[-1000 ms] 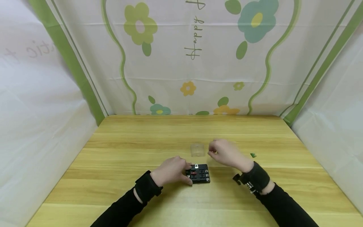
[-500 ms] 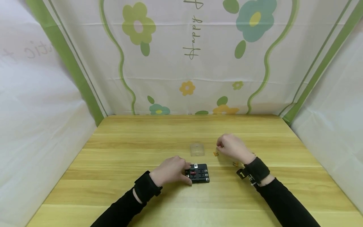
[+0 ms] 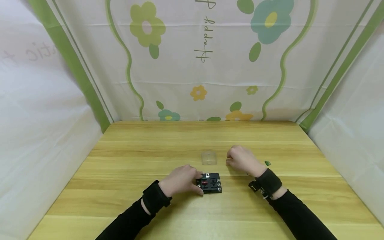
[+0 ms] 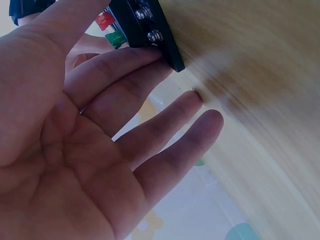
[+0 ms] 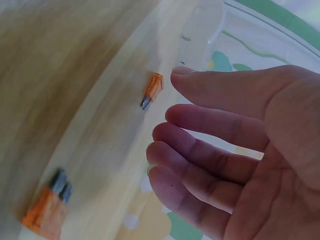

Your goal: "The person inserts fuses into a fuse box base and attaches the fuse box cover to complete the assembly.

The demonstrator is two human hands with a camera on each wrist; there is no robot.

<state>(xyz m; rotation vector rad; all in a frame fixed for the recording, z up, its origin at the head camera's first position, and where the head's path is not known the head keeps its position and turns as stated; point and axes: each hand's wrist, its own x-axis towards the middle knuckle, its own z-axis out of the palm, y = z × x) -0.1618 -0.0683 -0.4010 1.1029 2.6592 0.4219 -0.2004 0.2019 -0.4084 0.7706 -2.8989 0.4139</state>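
Observation:
My left hand grips the left side of a black fuse block on the table, thumb at the near edge and fingers at the far edge. In the left wrist view a red blade fuse and a green blade fuse stand in the block. My right hand hovers low over the table, fingers gently bent and nothing between them. By its thumb lies an orange blade fuse, apart from the fingertips, in the right wrist view. A second orange fuse lies nearer that camera. The head view hides both.
A clear plastic cover lies beyond the block, left of my right hand. A loose green fuse is to the right of that hand. A patterned cloth hangs behind the wooden table, with white cloth at both sides.
Over the last half second my right hand has come slightly left and nearer, over the orange fuses seen then. The loose green fuse shows again. My left hand and the fuse block stay put.

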